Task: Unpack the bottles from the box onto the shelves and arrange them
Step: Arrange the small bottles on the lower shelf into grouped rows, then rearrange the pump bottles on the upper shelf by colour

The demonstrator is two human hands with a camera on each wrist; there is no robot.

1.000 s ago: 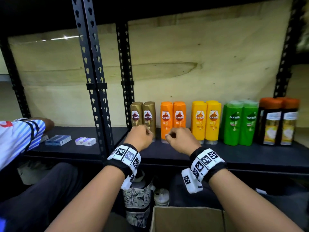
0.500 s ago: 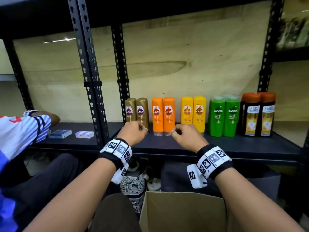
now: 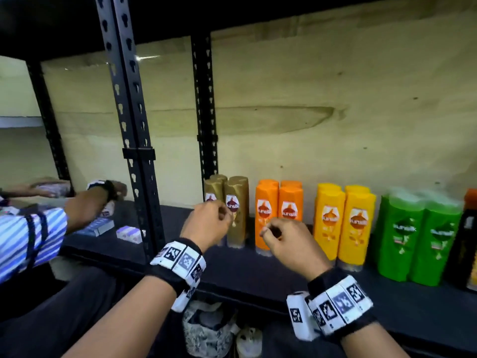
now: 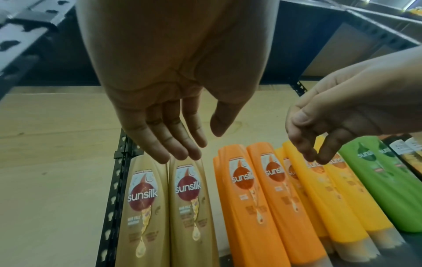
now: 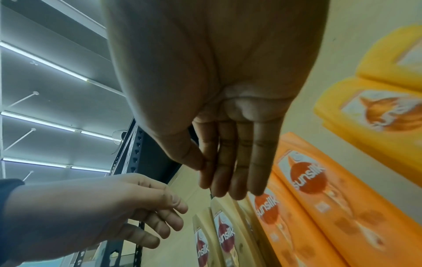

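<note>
Pairs of bottles stand in a row on the black shelf (image 3: 240, 270): gold bottles (image 3: 236, 210), orange bottles (image 3: 280, 210), yellow bottles (image 3: 344, 223), green bottles (image 3: 418, 236) and dark bottles (image 3: 470, 241) at the right edge. My left hand (image 3: 227, 218) hovers in front of the gold bottles (image 4: 166, 198), fingers relaxed, holding nothing (image 4: 200, 142). In front of the orange bottles (image 5: 319, 198), my right hand (image 3: 268, 231) is also empty, its thumb resting against the forefinger (image 5: 219, 180). Neither hand touches a bottle. The box is out of view.
Another person's striped sleeve (image 3: 31, 239) and forearm reach onto the left shelf bay, where small boxes (image 3: 129, 233) lie. Black perforated uprights (image 3: 134, 151) separate the bays. A patterned bag (image 3: 206, 329) sits under the shelf. A plywood back panel (image 3: 335, 99) closes the shelf.
Both hands stay in front of the gold and orange bottles. The view has moved closer and the cardboard box has dropped out of it. The other person's arm has reached onto the left shelf.
</note>
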